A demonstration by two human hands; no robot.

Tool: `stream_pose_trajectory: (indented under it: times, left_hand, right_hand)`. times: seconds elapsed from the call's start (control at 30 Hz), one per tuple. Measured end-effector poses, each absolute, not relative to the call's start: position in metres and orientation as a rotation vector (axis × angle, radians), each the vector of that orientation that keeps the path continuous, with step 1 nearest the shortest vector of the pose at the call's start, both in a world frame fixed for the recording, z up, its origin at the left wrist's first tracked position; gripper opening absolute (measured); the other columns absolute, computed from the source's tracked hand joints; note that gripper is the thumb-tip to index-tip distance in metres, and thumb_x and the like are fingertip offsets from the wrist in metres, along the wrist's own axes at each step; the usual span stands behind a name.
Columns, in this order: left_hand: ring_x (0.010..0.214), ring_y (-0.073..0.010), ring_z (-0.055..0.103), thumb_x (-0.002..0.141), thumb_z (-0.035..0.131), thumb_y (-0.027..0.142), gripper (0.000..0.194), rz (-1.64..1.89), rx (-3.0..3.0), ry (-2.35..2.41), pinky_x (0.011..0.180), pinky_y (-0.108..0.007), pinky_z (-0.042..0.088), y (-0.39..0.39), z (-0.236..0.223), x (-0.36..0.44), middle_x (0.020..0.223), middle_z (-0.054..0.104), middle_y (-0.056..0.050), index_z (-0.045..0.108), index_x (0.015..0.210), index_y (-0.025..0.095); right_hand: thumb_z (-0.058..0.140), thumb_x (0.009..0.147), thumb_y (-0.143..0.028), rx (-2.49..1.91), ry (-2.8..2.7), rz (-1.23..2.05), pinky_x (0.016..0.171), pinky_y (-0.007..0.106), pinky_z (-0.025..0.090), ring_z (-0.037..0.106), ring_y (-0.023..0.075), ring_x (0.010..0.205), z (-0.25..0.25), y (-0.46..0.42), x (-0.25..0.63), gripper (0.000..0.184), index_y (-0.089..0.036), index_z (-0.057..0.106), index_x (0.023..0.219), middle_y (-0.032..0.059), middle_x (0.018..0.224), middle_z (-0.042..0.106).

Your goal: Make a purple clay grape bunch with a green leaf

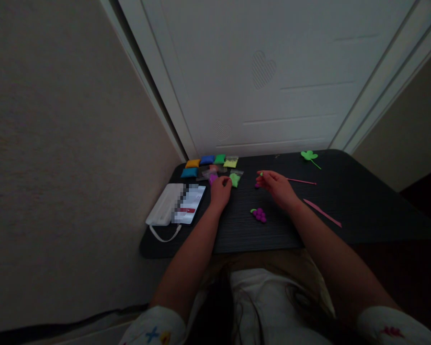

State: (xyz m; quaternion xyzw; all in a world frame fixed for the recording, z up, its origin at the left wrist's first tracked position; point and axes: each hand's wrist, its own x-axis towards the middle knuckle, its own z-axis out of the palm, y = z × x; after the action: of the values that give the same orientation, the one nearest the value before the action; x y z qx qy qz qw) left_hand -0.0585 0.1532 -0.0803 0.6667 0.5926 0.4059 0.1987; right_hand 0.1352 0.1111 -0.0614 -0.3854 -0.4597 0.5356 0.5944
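Observation:
My left hand (221,190) is closed, its fingertips at the left edge of a small clear packet of light green clay (234,180). Partly behind that hand lies a packet of purple clay (212,179). My right hand (276,188) is raised over the table, thumb and fingers pinching a tiny piece of green clay (261,174). Just below its fingertips a small bit of purple clay (257,185) shows. Between my forearms lies a bunch of grapes made of purple clay balls (259,214), with a green piece at its upper left end.
Several coloured clay packets, among them an orange one (193,164) and a blue one (207,159), lie back left. A phone (189,205) and white case (165,206) with a strap are at left. At right are a green clover (309,155), a thin pink stick (302,181) and a pink modelling knife (322,212).

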Motion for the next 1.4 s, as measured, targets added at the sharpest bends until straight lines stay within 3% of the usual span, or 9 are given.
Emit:
stream_pose_trajectory:
  times: [0.57,0.7,0.8,0.93,1.03,1.17,1.27,1.4]
  left_hand:
    - [0.098,-0.0225,0.050,0.068,0.057,0.028,0.013,1.305,1.410,1.418,0.093,-0.036,0.031,0.150,-0.075,-0.056,0.090,0.061,-0.006,0.061,0.077,0.019]
    - [0.100,-0.0213,0.053,0.076,0.042,0.037,0.027,1.318,1.120,1.245,0.085,-0.036,0.040,0.142,-0.063,-0.041,0.098,0.060,-0.008,0.058,0.088,0.018]
    - [0.091,-0.0223,0.058,0.080,0.032,0.042,0.040,1.242,0.973,1.058,0.077,-0.037,0.045,0.131,-0.051,-0.024,0.095,0.063,-0.012,0.059,0.089,0.014]
    - [0.094,-0.0249,0.058,0.079,0.033,0.045,0.045,1.146,0.580,0.645,0.080,-0.038,0.045,0.119,-0.039,-0.009,0.100,0.062,-0.015,0.061,0.088,0.011]
    - [0.101,-0.0257,0.055,0.079,0.032,0.048,0.048,1.151,0.348,0.459,0.084,-0.037,0.043,0.114,-0.037,-0.009,0.106,0.060,-0.015,0.060,0.091,0.010]
    - [0.109,-0.0255,0.049,0.080,0.027,0.051,0.054,1.148,0.318,0.417,0.087,-0.037,0.040,0.110,-0.034,-0.012,0.116,0.055,-0.014,0.058,0.099,0.011]
    - [0.112,-0.0259,0.047,0.079,0.026,0.055,0.057,1.135,0.346,0.360,0.088,-0.039,0.039,0.106,-0.030,-0.014,0.121,0.051,-0.013,0.056,0.105,0.013]
    - [0.112,-0.0257,0.046,0.079,0.025,0.057,0.058,1.145,0.378,0.319,0.088,-0.040,0.040,0.102,-0.020,-0.019,0.124,0.049,-0.012,0.054,0.108,0.016]
  right_hand:
    - [0.057,0.074,-0.035,-0.932,-1.160,1.215,0.076,0.030,0.045,0.059,0.0102,0.071,-0.059,0.109,0.135,0.023,-0.021,0.060,0.091,-0.0001,0.079,0.063]
    - [0.064,0.068,-0.029,-0.961,-1.300,1.137,0.075,0.030,0.044,0.059,0.0121,0.072,-0.054,0.104,0.126,0.026,-0.020,0.059,0.091,-0.0009,0.075,0.063]
    - [0.062,0.069,-0.025,-0.977,-1.532,0.952,0.076,0.031,0.044,0.060,0.0134,0.075,-0.044,0.095,0.114,0.034,-0.021,0.052,0.101,-0.0006,0.080,0.065]
    - [0.052,0.078,-0.023,-1.033,-2.013,0.477,0.081,0.035,0.042,0.057,0.0181,0.089,-0.031,0.080,0.100,0.023,-0.020,0.055,0.101,0.0054,0.097,0.063]
    - [0.045,0.082,-0.024,-1.020,-2.221,0.269,0.090,0.039,0.036,0.052,0.0209,0.102,-0.029,0.066,0.093,0.027,-0.018,0.055,0.106,0.0079,0.107,0.061]
    - [0.039,0.085,-0.032,-1.048,-2.308,0.142,0.103,0.044,0.020,0.030,0.0217,0.125,-0.031,0.050,0.087,0.044,-0.016,0.039,0.126,0.0095,0.133,0.040]
    - [0.037,0.085,-0.037,-1.143,-2.327,0.069,0.104,0.048,0.011,0.016,0.0238,0.130,-0.030,0.045,0.086,0.050,-0.017,0.032,0.131,0.0084,0.140,0.028]
    - [0.037,0.085,-0.041,-1.258,-2.282,-0.006,0.104,0.050,0.008,0.010,0.0259,0.131,-0.026,0.038,0.088,0.051,-0.019,0.033,0.131,0.0096,0.142,0.021]
